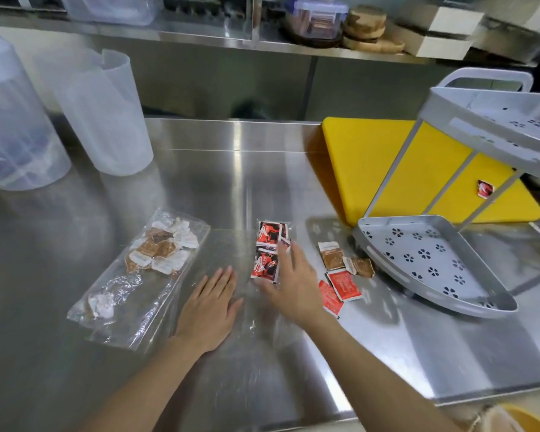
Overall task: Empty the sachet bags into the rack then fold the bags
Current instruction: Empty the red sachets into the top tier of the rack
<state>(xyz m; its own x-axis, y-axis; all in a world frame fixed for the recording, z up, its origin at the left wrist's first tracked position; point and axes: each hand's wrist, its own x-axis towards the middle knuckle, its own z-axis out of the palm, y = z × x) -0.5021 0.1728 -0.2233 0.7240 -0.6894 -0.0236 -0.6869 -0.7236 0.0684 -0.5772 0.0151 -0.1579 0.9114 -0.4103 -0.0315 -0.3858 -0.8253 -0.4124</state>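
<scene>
A clear bag with red-and-black sachets at its far end lies flat mid-counter. My left hand presses flat on the bag's near part, fingers straight. My right hand lies with spread fingers over the sachets' right side. A second clear bag holding brown and white sachets lies to the left. Loose brown sachets and red sachets lie right of my right hand. The grey two-tier rack stands at the right, its lower tray bare.
A yellow cutting board lies behind the rack with one red sachet on it. Two translucent plastic jugs stand at the back left. A steel shelf with containers runs along the back. The counter's front edge is near my arms.
</scene>
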